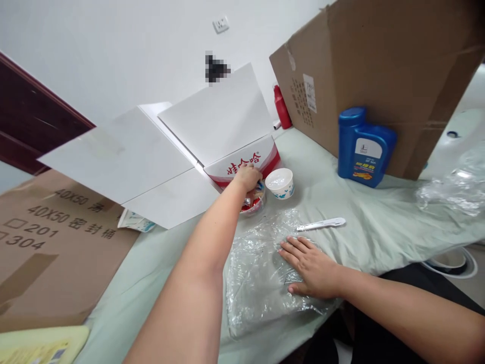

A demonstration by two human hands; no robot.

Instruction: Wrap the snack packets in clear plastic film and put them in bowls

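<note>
The left hand (248,177) is stretched forward, over a clear round container (258,207) which has red wrapped pieces (247,203) inside. The fingers of this hand are bent down at the mouth of the container, and the back of the hand hides their tips, so I cannot tell if they have hold of something. The container stands on the tabletop (382,222), covered with a pale green cloth, directly in front of the red and white printed side of an open carton (223,121) with large white flaps.

The right hand (310,268) lies flat, with the palm down and the fingers straight and a little spread; it grips nothing and rests on a crumpled transparent plastic sheet (259,278). Just beyond its fingertips lies a white utility knife (321,224).

Just to the right of the container is a white paper cup (280,184) with a blue pattern. Farther to the right, a blue plastic bottle (366,149) stands upright before a big brown cardboard box (379,76). A red bottle (282,107) is near the left edge of this box.
</note>
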